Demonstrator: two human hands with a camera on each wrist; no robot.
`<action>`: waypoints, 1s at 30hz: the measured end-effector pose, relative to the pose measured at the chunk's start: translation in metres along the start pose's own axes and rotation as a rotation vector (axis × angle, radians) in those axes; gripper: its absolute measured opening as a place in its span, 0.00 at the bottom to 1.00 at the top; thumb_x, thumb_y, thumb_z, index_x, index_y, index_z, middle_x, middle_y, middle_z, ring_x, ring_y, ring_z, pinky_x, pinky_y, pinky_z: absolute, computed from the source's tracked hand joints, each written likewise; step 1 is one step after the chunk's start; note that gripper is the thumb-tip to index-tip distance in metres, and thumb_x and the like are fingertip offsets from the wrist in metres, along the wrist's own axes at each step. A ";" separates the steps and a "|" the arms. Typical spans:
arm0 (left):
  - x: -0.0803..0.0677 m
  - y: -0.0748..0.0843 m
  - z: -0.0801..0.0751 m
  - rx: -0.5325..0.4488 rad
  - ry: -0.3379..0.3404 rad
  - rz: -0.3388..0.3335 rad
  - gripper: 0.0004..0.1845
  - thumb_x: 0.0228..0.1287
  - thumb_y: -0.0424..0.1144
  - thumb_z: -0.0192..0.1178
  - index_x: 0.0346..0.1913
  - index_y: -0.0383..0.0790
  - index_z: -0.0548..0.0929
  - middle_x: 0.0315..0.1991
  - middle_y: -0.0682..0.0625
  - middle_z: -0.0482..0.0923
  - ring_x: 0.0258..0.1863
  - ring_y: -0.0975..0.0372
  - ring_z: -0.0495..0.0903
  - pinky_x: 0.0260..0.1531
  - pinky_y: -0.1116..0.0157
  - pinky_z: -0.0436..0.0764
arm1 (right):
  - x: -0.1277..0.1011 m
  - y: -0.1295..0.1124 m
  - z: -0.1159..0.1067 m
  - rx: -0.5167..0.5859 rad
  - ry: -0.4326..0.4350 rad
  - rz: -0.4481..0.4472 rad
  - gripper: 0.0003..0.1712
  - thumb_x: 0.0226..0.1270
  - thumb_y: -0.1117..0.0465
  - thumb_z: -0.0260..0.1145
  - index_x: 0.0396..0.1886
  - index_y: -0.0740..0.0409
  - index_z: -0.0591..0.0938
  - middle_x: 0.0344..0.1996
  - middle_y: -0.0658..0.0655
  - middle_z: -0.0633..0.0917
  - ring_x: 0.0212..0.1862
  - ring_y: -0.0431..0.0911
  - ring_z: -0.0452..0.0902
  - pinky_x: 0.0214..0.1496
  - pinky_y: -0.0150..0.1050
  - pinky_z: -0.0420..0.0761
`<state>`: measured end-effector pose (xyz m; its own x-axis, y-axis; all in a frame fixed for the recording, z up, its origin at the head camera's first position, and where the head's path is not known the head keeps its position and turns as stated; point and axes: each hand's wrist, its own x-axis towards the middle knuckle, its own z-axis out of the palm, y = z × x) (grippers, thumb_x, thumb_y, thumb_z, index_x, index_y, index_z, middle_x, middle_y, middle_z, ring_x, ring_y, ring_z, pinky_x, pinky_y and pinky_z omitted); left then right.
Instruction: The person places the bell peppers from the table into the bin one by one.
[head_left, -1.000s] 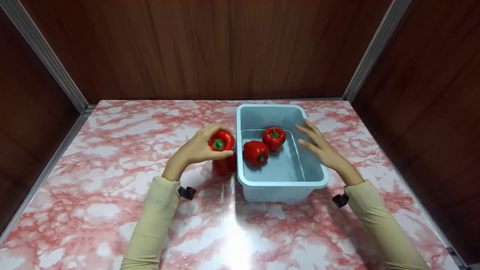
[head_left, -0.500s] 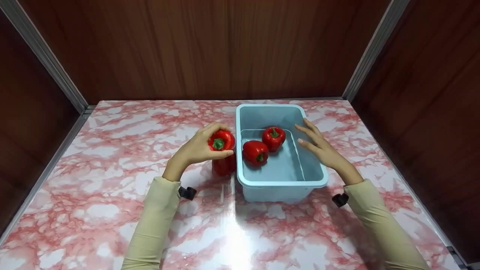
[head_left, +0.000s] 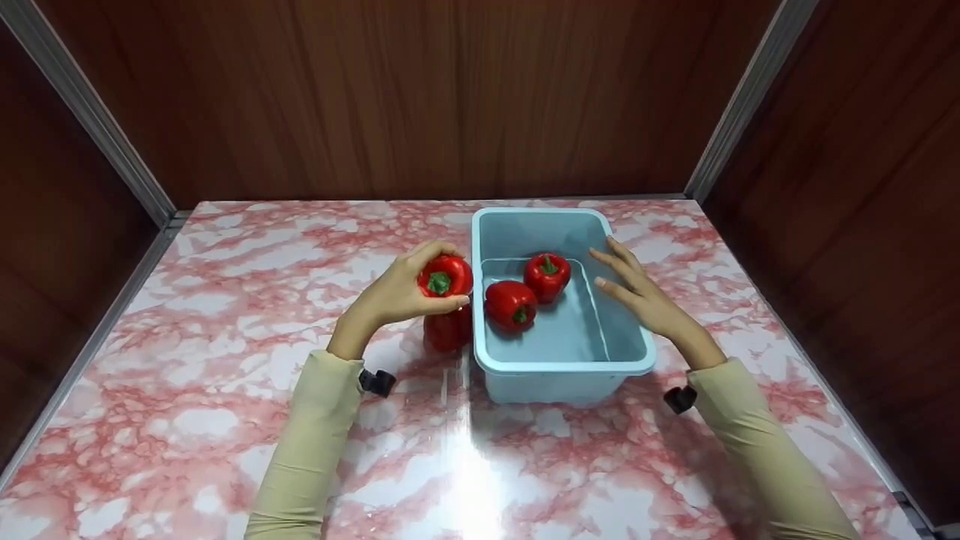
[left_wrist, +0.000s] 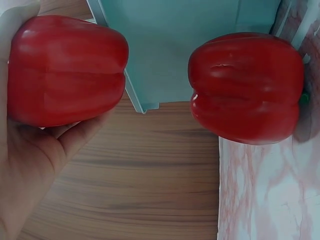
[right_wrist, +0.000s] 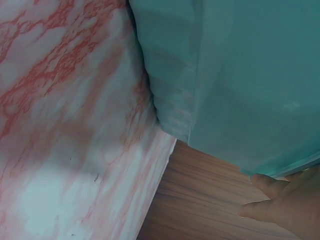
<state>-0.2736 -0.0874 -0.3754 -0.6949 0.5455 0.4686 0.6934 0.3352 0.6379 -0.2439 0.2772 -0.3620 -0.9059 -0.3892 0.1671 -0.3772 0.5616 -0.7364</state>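
While the left hand (head_left: pixel 394 296) grips a red pepper (head_left: pixel 444 276) with fingers curled round its far side and the thumb along its near side, that pepper has risen a little over the last second and now hangs clear of the pink marbled counter (head_left: pixel 187 390), level with the left rim of the tub. Directly under it lies what looks like its reflection in the glossy counter, though a second pepper (head_left: pixel 448 330) standing against the tub's outer wall cannot be ruled out; the left wrist view shows two red shapes side by side, the held one (left_wrist: pixel 65 70) in the palm and the other (left_wrist: pixel 247 87) apart from it. The small lift reads as the start of a carry over the rim, not yet made. Further right, the pale blue tub (head_left: pixel 559 366) holds two more peppers, one nearer (head_left: pixel 511 305) and one farther (head_left: pixel 547 276), touching or nearly so. At the right, the right hand (head_left: pixel 637 292) rests its straight, spread fingers on the tub's right rim, holding nothing and unmoved from a second ago, seemingly steadying the tub.
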 end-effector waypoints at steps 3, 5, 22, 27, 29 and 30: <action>0.000 0.001 -0.001 -0.001 -0.006 -0.017 0.29 0.47 0.54 0.69 0.52 0.49 0.73 0.43 0.57 0.76 0.43 0.65 0.75 0.44 0.66 0.78 | 0.000 0.000 0.000 0.000 -0.003 0.001 0.28 0.71 0.60 0.52 0.69 0.62 0.61 0.72 0.66 0.43 0.72 0.60 0.33 0.67 0.65 0.38; 0.001 0.002 -0.002 0.002 -0.011 -0.033 0.29 0.47 0.55 0.69 0.52 0.50 0.72 0.44 0.58 0.75 0.44 0.65 0.74 0.44 0.66 0.79 | 0.000 0.000 0.000 0.003 -0.005 0.003 0.28 0.71 0.60 0.52 0.69 0.62 0.61 0.72 0.65 0.43 0.72 0.60 0.33 0.67 0.66 0.38; 0.008 0.009 -0.003 0.018 -0.007 -0.050 0.33 0.46 0.57 0.68 0.55 0.50 0.71 0.49 0.60 0.73 0.49 0.67 0.72 0.44 0.67 0.79 | 0.001 0.001 0.001 -0.014 0.002 -0.007 0.28 0.71 0.61 0.52 0.68 0.63 0.62 0.72 0.66 0.44 0.72 0.61 0.35 0.67 0.65 0.38; 0.009 0.010 -0.003 0.009 -0.010 -0.051 0.33 0.46 0.56 0.69 0.55 0.48 0.71 0.49 0.59 0.73 0.49 0.66 0.72 0.45 0.66 0.79 | 0.001 0.000 0.001 -0.013 0.002 -0.007 0.28 0.71 0.61 0.52 0.68 0.62 0.62 0.72 0.66 0.44 0.72 0.61 0.34 0.67 0.65 0.39; 0.010 0.010 -0.004 0.001 -0.009 -0.048 0.33 0.46 0.55 0.70 0.55 0.47 0.72 0.49 0.58 0.73 0.49 0.66 0.72 0.45 0.64 0.80 | 0.001 0.000 0.000 -0.011 0.001 -0.007 0.28 0.71 0.61 0.52 0.68 0.63 0.61 0.72 0.66 0.44 0.72 0.61 0.34 0.67 0.65 0.39; 0.010 0.010 -0.004 -0.002 -0.007 -0.047 0.33 0.47 0.54 0.70 0.55 0.47 0.72 0.49 0.58 0.73 0.49 0.65 0.72 0.45 0.64 0.80 | 0.001 0.000 0.000 -0.010 0.000 -0.006 0.28 0.71 0.61 0.52 0.68 0.63 0.61 0.72 0.66 0.43 0.72 0.61 0.34 0.67 0.65 0.39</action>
<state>-0.2745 -0.0817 -0.3618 -0.7251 0.5349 0.4336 0.6596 0.3588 0.6604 -0.2450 0.2768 -0.3622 -0.9035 -0.3926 0.1720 -0.3848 0.5663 -0.7288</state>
